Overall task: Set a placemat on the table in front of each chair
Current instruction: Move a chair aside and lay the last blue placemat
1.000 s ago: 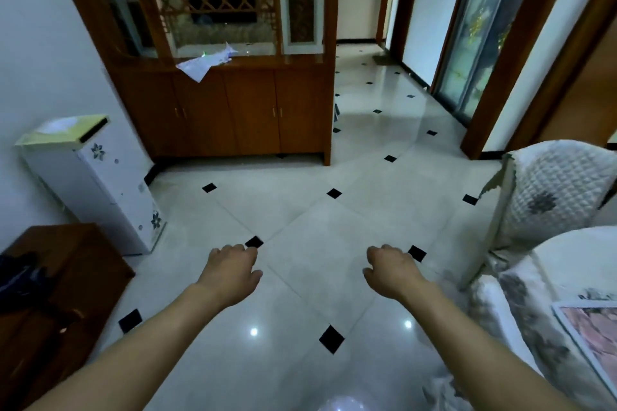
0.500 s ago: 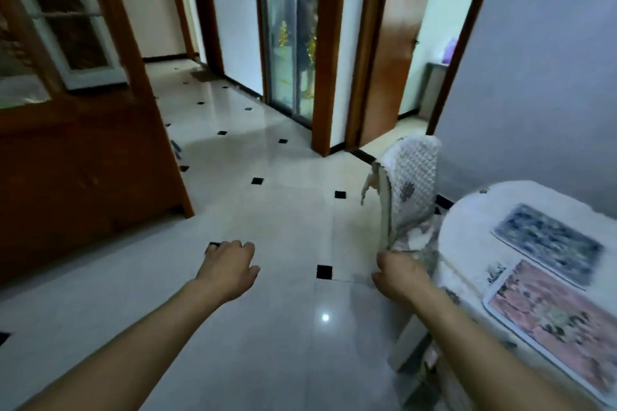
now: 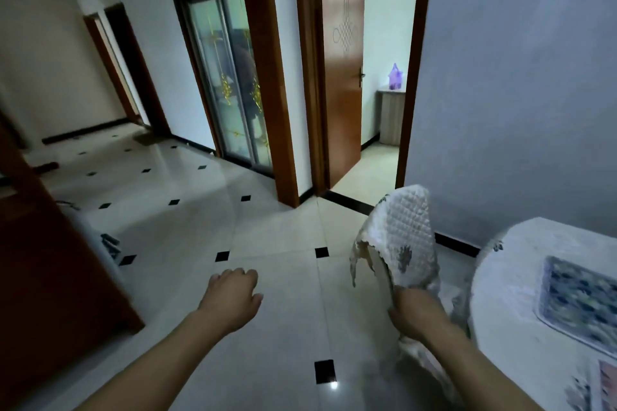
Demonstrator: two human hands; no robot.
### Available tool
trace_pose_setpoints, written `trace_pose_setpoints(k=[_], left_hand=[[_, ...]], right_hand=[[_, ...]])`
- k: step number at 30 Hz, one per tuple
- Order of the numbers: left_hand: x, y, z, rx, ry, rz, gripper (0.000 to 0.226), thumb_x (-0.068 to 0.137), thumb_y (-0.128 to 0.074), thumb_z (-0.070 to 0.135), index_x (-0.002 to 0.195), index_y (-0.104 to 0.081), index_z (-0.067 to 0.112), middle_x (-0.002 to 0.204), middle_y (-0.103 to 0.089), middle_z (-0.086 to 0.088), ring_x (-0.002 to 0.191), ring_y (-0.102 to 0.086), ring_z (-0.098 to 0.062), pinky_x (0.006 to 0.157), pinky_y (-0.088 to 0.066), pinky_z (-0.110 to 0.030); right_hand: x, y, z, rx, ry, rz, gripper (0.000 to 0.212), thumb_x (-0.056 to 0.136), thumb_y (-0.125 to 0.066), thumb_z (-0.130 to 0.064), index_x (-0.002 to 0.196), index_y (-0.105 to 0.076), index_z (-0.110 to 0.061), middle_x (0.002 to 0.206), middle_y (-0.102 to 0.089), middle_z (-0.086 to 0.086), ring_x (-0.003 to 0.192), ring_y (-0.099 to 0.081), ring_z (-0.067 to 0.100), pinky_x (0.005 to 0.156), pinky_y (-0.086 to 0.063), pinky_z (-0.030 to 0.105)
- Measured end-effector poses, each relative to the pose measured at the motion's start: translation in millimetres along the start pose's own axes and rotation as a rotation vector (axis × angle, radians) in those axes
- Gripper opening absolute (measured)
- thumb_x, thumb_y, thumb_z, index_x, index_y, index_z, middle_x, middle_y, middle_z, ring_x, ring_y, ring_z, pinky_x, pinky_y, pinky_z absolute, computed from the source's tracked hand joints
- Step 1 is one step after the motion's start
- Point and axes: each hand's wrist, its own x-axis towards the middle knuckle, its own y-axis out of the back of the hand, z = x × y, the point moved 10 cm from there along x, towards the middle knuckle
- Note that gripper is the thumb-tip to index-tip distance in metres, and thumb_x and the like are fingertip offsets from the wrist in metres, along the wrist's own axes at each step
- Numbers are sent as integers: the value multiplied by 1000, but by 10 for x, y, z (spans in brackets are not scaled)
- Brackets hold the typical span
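A round table under a white flowered cloth stands at the right edge. On it lies a blue patterned placemat, and the corner of a pink placemat shows at the bottom right. A chair with a white quilted cover stands against the table's left side. My right hand hangs in front of the chair's lower back with its fingers loosely curled, and I see nothing in it. Whether it touches the cover I cannot tell. My left hand hovers over the tiled floor, loosely curled, holding nothing.
A dark wooden cabinet fills the left side. Ahead are a glass sliding door and an open wooden door into a side room. White floor tiles with black insets lie between cabinet and chair.
The view has swung right, from the cabinet and floor to the doors, chair and table. The chair now lies right behind my right hand. Both hands stay loosely curled.
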Motion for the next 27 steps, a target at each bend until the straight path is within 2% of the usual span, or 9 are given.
trace_pose_setpoints(k=[4, 8, 12, 15, 19, 20, 22, 24, 27], left_hand=[[915, -57, -24, -5, -57, -14, 30, 90, -46, 48, 103, -55, 22, 108, -62, -4, 104, -55, -27, 87, -40, -39], [1955, -253, 96, -37, -159, -14, 31, 90, -46, 49, 102, -55, 22, 107, -63, -3, 101, -56, -25, 86, -40, -39], [3114, -411, 317, -77, -287, -12, 30, 90, -46, 49, 102, -55, 23, 105, -63, -2, 98, -57, -25, 83, -40, -38], [3964, -388, 573, -110, -392, 11, 28, 90, -47, 48, 102, -55, 24, 102, -63, -1, 94, -58, -23, 80, -41, -38], [4804, -228, 1320, -111, -577, 38, 26, 90, -50, 48, 101, -56, 25, 98, -64, 1, 90, -59, -20, 78, -44, -36], [4947, -197, 1555, -112, -631, 40, 25, 90, -49, 48, 100, -56, 26, 97, -64, 1, 90, -59, -20, 78, -43, -36], [5186, -155, 2097, -122, -763, 36, 22, 90, -47, 47, 94, -54, 26, 94, -62, 1, 90, -59, -22, 73, -39, -36], [5357, -114, 2628, -154, -885, 15, 19, 89, -47, 45, 89, -51, 27, 91, -61, 2, 89, -58, -22, 70, -36, -35], [5589, -46, 3396, -214, -1036, -14, 18, 88, -48, 44, 87, -54, 27, 87, -62, 4, 81, -59, -18, 70, -45, -33]], right_hand=[[723, 221, 33, -29, -48, 22, 31, 89, -47, -36, 111, -59, -18, 111, -66, 9, 99, -63, 28, 70, -41, 31], [1367, 305, 276, -15, -169, 20, 20, 85, -48, -35, 97, -59, -23, 106, -67, 7, 94, -64, 25, 71, -46, 31], [1921, 323, 611, -10, -352, 37, 26, 90, -48, -39, 105, -61, -23, 108, -68, 4, 94, -64, 21, 81, -54, 34], [2119, 344, 857, 0, -492, 54, 21, 90, -47, -41, 97, -59, -25, 106, -68, 3, 91, -63, 19, 77, -51, 31], [2064, 491, 1190, 86, -688, 75, 29, 92, -44, -40, 114, -58, -28, 115, -65, 0, 99, -63, 19, 86, -51, 32], [2029, 517, 1283, 101, -738, 68, 27, 92, -44, -40, 113, -57, -29, 112, -65, 0, 99, -63, 20, 84, -50, 32], [1953, 537, 1493, 120, -833, 60, 16, 91, -45, -37, 98, -52, -25, 97, -59, 1, 93, -60, 23, 75, -46, 32], [1886, 530, 1720, 121, -926, 65, 15, 90, -47, -36, 90, -48, -21, 88, -51, 1, 85, -55, 24, 69, -39, 32], [1917, 440, 2111, 141, -1053, 88, 19, 91, -48, -37, 89, -47, -19, 90, -52, 2, 81, -52, 23, 68, -38, 32]])
